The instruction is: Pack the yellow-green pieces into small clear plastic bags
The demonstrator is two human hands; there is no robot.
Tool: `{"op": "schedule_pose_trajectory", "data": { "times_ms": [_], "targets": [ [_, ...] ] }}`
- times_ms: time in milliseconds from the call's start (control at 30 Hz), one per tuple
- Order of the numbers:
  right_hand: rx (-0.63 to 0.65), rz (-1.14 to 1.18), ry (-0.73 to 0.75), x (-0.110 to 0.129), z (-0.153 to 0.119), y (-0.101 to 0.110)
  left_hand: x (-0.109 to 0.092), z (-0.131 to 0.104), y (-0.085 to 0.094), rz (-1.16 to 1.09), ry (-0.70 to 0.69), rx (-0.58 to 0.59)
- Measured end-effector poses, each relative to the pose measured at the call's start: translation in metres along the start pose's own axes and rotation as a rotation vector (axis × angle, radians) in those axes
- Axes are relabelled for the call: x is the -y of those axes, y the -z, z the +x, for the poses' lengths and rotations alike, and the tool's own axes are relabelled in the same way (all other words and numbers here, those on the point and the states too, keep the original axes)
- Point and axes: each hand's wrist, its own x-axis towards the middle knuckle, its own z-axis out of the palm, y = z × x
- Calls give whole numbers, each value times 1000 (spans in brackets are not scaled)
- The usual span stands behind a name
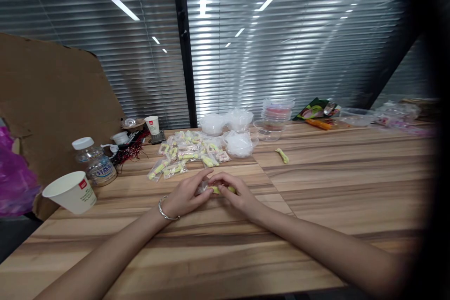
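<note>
Bench (351,187) of striped wood grain; over its near middle, left hand (186,194) and right hand (243,198) side by side, fingertips close together; between both, a small held yellow piece (215,190), with a clear bag (201,188) at its left end; fingers of the right hand bent round the held yellow piece, pinching with the thumb; fingers of the left hand curved over the clear bag, pinching between thumb and forefinger; cannot tell the grip of the remaining, partly hidden fingers; round the left wrist, a silver bracelet (161,207).

Just beyond the hands, a spread of bagged pieces (190,154), yellow and pale pink, some overlapping; right of these, three clear bowls (239,144) with filmy white plastic inside; behind and to the right, a stack of clear round containers (277,111); nearer, a loose yellow piece (282,156), set at a slant, well apart from the right hand.

At far left, a large paper cup (72,192); just beside it, a white-capped bottle (100,166); farther back, a small paper cup (152,125) and a tangle of dark red strands (135,149); behind, upright cardboard (56,98) near a purple bag (16,178); along the right rear, a green packet (314,108) and an orange item (319,124); beyond the bench, window blinds (281,51) with bright streaks of light.
</note>
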Motion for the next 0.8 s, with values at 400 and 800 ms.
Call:
{"op": "schedule_pose_trajectory", "data": {
  "times_ms": [400, 800],
  "targets": [
    [-38, -57, 39, -5, -1, -5, 1, 2, 1, -6, -49, -22],
    [-41, 104, -42, -7, 0, -4, -1, 2, 1, -17, -45, -21]
  ]
}}
